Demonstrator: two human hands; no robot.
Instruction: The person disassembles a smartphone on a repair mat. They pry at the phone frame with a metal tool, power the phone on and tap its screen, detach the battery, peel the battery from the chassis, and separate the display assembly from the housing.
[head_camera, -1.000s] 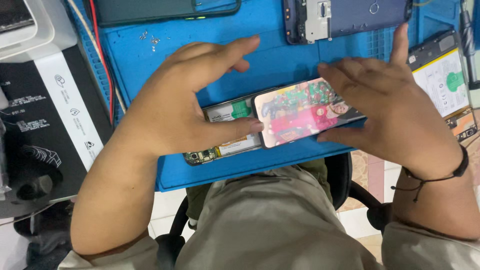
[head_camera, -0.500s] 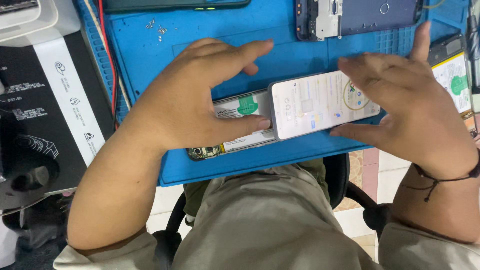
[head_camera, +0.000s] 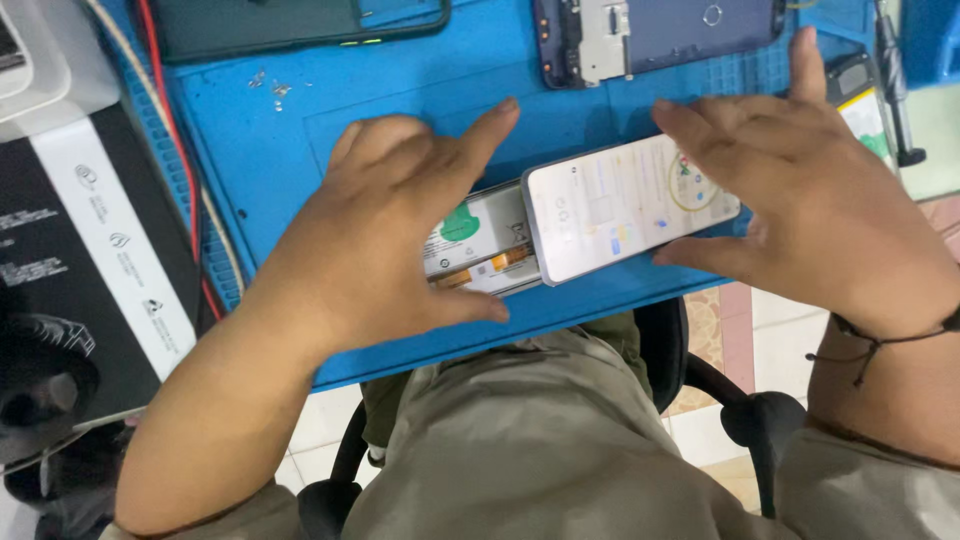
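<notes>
Fingers of the right hand (head_camera: 800, 200) spread loosely over a lit phone screen (head_camera: 630, 205), the grip open and touching rather than clamping. The left hand (head_camera: 400, 250), likewise open, presses flat on the opened phone body (head_camera: 475, 245) beneath, its green-labelled battery and orange flex cable exposed. Both parts lie on a blue mat (head_camera: 270, 150) near the counter's front edge. Sliding the screen further could strain the flex cable. Another dismantled phone (head_camera: 660, 35) lies beyond.
</notes>
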